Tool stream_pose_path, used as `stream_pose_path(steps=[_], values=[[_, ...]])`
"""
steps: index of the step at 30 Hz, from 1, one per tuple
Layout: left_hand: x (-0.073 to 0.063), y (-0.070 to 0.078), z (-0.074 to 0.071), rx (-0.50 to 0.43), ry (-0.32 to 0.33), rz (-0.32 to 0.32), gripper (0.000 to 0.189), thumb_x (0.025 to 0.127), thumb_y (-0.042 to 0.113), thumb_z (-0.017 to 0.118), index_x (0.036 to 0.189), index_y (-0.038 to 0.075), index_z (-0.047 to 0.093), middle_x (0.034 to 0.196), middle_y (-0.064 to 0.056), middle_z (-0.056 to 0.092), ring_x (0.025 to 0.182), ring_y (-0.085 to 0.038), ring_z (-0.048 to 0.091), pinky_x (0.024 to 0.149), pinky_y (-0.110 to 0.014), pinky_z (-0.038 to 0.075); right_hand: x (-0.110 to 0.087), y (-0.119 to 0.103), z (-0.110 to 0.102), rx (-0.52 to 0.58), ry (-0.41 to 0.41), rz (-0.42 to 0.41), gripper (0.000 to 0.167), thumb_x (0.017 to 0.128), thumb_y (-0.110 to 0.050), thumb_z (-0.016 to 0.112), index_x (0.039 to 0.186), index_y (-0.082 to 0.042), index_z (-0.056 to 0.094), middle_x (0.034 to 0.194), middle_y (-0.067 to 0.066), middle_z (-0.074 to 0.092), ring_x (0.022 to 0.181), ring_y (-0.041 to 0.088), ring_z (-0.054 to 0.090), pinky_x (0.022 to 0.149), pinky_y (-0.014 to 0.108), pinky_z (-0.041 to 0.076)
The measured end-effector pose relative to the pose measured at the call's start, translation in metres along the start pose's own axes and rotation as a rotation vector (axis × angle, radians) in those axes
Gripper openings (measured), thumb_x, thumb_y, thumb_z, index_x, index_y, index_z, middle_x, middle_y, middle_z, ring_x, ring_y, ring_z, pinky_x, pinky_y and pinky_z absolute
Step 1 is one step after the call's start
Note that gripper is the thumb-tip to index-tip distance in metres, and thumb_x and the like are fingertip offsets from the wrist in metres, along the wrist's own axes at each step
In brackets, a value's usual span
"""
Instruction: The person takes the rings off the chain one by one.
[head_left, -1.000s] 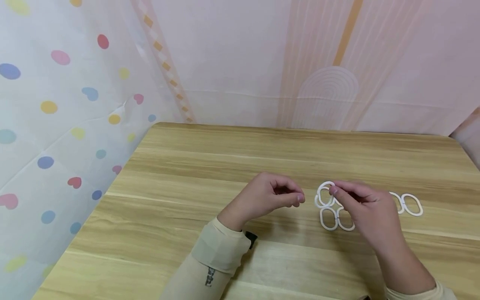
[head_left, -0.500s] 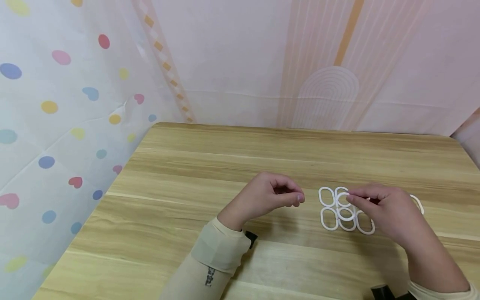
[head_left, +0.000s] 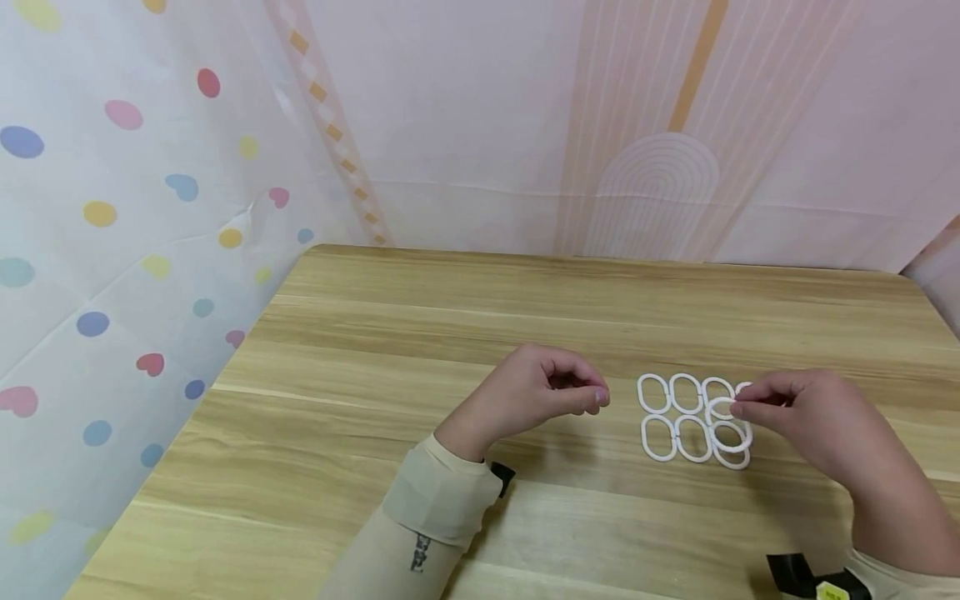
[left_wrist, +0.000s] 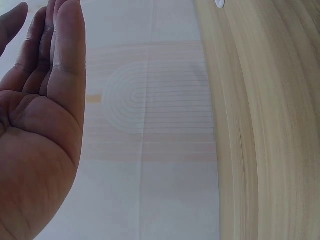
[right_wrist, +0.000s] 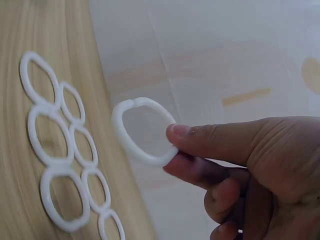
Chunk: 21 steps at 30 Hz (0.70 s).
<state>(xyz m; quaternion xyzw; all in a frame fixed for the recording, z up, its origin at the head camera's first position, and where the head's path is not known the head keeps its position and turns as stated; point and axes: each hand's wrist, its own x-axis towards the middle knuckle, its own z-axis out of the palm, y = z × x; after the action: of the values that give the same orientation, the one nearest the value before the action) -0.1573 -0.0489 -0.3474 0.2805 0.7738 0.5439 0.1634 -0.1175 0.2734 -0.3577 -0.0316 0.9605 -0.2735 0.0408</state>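
Observation:
Between thumb and index finger, my right hand (head_left: 817, 427) pinches a white oval ring (right_wrist: 120, 129), which has a small joint at its top in the right wrist view. This ring hangs tilted above the right end of two rows of matching rings that lie flat. The front row (head_left: 676, 437) has three rings. The back row (head_left: 671, 394) has several, its right end partly behind my fingers. Left of the rows, my left hand (head_left: 542, 390) hovers with nothing in it, its fingers loosely bent and a gap between thumb and fingertips.
The rings lie on a wood-grain table (head_left: 480, 308). A pale pink patterned cloth (head_left: 465, 125) hangs behind the table's far edge, and a cloth with coloured dots (head_left: 172, 275) hangs along its left side. Black straps (head_left: 791, 575) show at both wrists.
My right hand has moved right with the held ring, from over the left end of the rows to over their right end. The left hand has stayed still.

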Motion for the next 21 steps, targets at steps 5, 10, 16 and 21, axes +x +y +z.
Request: stream_pose_path(steps=[5, 10, 16, 21], values=[[0.0, 0.0, 0.0, 0.01, -0.003, 0.001, 0.004, 0.092, 0.015, 0.074, 0.093, 0.013, 0.077, 0.083, 0.005, 0.071, 0.077, -0.012, 0.066, 0.07, -0.026, 0.055, 0.002, 0.015, -0.003, -0.025, -0.025, 0.003, 0.017, 0.093, -0.033, 0.072, 0.091, -0.017, 0.078, 0.092, 0.0, 0.072, 0.08, 0.014, 0.054, 0.066, 0.031, 0.043], [0.0, -0.002, 0.0, 0.008, -0.002, -0.001, 0.003, 0.092, 0.015, 0.074, 0.093, 0.013, 0.077, 0.084, 0.005, 0.071, 0.077, -0.012, 0.067, 0.07, -0.026, 0.055, 0.005, 0.027, -0.004, -0.044, -0.057, 0.029, 0.019, 0.093, -0.031, 0.073, 0.093, -0.012, 0.077, 0.085, -0.001, 0.068, 0.074, 0.016, 0.051, 0.062, 0.031, 0.041], [0.0, -0.002, 0.0, 0.014, -0.001, -0.002, 0.003, 0.092, 0.015, 0.074, 0.093, 0.014, 0.077, 0.084, 0.005, 0.072, 0.077, -0.012, 0.067, 0.07, -0.026, 0.055, 0.007, 0.037, -0.007, -0.057, -0.053, 0.042, 0.017, 0.09, -0.027, 0.077, 0.087, -0.011, 0.075, 0.092, 0.01, 0.072, 0.079, 0.015, 0.055, 0.065, 0.032, 0.043], [0.0, -0.001, 0.0, 0.031, 0.002, -0.01, 0.003, 0.093, 0.017, 0.074, 0.093, 0.015, 0.077, 0.083, 0.006, 0.072, 0.077, -0.011, 0.065, 0.069, -0.024, 0.053, 0.01, 0.045, -0.007, -0.08, -0.076, 0.063, 0.016, 0.089, -0.026, 0.077, 0.086, -0.01, 0.076, 0.093, 0.012, 0.071, 0.082, 0.017, 0.056, 0.068, 0.034, 0.043]])
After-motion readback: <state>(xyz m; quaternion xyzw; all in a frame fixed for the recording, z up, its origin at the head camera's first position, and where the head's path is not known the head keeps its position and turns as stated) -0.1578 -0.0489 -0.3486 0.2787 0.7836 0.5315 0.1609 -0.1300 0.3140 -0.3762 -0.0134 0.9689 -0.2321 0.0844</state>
